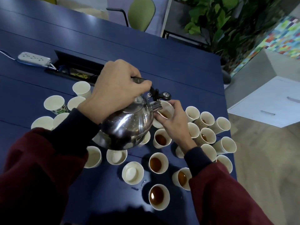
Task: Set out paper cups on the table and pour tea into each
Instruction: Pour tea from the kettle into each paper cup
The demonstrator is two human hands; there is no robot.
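One kettle (pixel 128 125); about twenty-three cups (pixel 159 197) on the table (pixel 146 59), though some hide behind arms, so the count is rough. The left hand (pixel 113 91), fingers curled round the handle, tips the spout over the held cup (pixel 167 108), which the right hand (pixel 173 125) grips with curled fingers, mid-table.

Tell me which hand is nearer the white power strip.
Left. The left hand grips the kettle handle, right of the power strip; the right hand holds a cup farther right.
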